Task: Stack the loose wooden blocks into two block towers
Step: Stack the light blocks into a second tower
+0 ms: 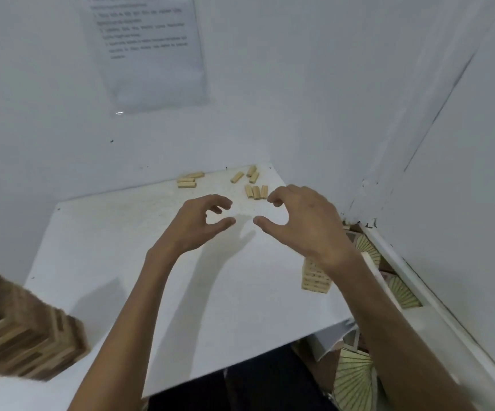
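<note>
I saw both hands held over the middle of the white tabletop (115, 262). The left hand (198, 223) and the right hand (302, 221) held nothing; the fingers were loosely curled, with thumbs apart from them. The loose blocks (256, 191) lay near the far edge, close under the wall (299, 99). Three of them lay side by side just beyond the right hand's fingertips, their long axes pointing away from me. A few blocks more to the left lay with the long axis along the far edge, and others between were slanted. The left tower (23, 324) stood at the near left edge. The right tower (314, 277) stood near the right edge, partly hidden behind the right wrist. Between the towers the surface gave free room.
</note>
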Motion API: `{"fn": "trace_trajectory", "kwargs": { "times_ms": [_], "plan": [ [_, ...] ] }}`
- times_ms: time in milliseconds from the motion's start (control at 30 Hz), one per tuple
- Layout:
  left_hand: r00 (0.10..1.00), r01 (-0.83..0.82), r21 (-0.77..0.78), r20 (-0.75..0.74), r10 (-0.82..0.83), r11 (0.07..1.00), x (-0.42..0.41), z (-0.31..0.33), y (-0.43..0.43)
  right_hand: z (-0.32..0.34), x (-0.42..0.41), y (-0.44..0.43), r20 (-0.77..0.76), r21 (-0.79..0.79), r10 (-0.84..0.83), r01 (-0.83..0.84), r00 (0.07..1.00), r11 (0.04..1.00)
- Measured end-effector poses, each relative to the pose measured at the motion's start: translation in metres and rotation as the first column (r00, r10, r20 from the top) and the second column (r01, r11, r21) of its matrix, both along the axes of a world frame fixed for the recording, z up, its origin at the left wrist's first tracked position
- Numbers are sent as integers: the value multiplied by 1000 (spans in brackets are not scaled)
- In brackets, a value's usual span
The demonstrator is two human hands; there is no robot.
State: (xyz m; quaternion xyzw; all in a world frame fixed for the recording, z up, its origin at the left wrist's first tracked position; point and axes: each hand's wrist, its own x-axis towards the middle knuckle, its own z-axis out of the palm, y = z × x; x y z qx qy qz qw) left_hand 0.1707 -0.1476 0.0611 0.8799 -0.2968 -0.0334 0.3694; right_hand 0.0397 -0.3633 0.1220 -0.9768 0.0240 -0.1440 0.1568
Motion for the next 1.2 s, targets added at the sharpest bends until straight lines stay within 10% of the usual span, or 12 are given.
{"fn": "trace_trajectory", "kwargs": {
  "times_ms": [433, 1200],
  "plan": [
    [940, -341, 180, 61, 335, 923, 92, -46, 48, -98, 159, 70, -147, 159, 122, -98, 982, 982],
    [867, -496, 413, 271, 417, 764, 182, -89, 38, -157, 313, 88, -164, -81, -1, -13, 986, 997]
  ]
}}
